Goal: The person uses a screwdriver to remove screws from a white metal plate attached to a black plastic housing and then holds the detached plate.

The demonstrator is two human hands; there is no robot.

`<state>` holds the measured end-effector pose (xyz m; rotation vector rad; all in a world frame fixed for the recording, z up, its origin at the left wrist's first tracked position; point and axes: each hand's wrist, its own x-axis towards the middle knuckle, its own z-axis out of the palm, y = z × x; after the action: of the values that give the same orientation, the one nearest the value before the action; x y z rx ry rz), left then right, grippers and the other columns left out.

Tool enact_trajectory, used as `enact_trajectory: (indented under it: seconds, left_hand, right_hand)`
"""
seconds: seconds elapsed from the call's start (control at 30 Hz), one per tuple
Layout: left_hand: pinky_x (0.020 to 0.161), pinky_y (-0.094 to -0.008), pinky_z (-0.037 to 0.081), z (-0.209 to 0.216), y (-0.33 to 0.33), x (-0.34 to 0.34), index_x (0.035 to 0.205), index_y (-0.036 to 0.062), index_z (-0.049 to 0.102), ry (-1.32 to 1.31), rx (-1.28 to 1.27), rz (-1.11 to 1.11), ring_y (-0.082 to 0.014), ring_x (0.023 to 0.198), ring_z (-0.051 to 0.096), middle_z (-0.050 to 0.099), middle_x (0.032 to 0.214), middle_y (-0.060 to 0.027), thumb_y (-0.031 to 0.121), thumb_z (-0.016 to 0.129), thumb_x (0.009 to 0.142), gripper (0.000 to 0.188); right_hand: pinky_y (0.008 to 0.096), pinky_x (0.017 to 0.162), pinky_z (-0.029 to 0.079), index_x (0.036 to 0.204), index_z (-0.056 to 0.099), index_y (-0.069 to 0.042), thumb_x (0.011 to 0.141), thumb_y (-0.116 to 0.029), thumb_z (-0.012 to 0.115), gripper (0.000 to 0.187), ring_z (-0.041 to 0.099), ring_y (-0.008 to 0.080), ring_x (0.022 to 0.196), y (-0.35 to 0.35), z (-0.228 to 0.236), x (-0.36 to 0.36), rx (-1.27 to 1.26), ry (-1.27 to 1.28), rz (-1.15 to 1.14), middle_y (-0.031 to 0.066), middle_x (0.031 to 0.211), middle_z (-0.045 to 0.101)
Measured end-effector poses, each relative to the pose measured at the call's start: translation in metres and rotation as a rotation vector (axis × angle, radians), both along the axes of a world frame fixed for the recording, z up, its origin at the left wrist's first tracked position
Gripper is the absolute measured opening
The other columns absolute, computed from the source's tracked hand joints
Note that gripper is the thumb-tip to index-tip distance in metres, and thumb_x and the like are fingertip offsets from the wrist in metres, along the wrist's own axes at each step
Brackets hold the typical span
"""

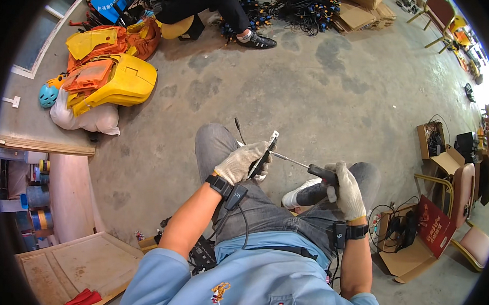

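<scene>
Blue shirt (244, 278), right hand (348, 194) gripping screwdriver (321, 173), box (398, 261) of cables (398, 222)

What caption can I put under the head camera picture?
Gloved left hand holds a flat black part; gloved right hand points a screwdriver at it.

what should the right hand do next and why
Probably set the screwdriver squarely against the flat part before turning: the right hand grips it, aimed at the part the left hand holds. Whether it is already seated is too small to tell.
</scene>
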<state>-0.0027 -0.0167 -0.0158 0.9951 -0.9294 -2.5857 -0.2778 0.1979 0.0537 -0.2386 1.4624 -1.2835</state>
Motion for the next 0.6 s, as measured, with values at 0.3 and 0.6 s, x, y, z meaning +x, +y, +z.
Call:
enact_trajectory:
  seconds: [0.3,0.6]
  left_hand:
    - [0.068,-0.0250,0.059,-0.001,0.000,0.002,0.134,-0.0007,0.069,0.024,-0.067,-0.005,-0.0103,0.076,0.072,0.074,0.098,-0.0044,0.048,0.069,0.107,0.055]
    - [0.068,-0.0272,0.060,-0.002,0.000,0.003,0.135,-0.0005,0.067,-0.010,-0.068,-0.004,-0.0109,0.076,0.072,0.074,0.098,-0.0045,0.047,0.070,0.107,0.055]
  right_hand:
    - [0.0262,0.070,0.052,0.137,0.062,0.003,0.111,-0.026,0.060,0.039,0.062,0.0126,0.084,-0.003,-0.020,0.018,-0.115,-0.027,-0.172,0.0079,0.106,0.066]
    - [0.0290,0.076,0.054,0.136,0.062,0.002,0.108,-0.017,0.061,0.034,0.064,0.0148,0.088,-0.001,-0.016,-0.004,0.018,-0.095,0.150,0.0087,0.111,0.064]
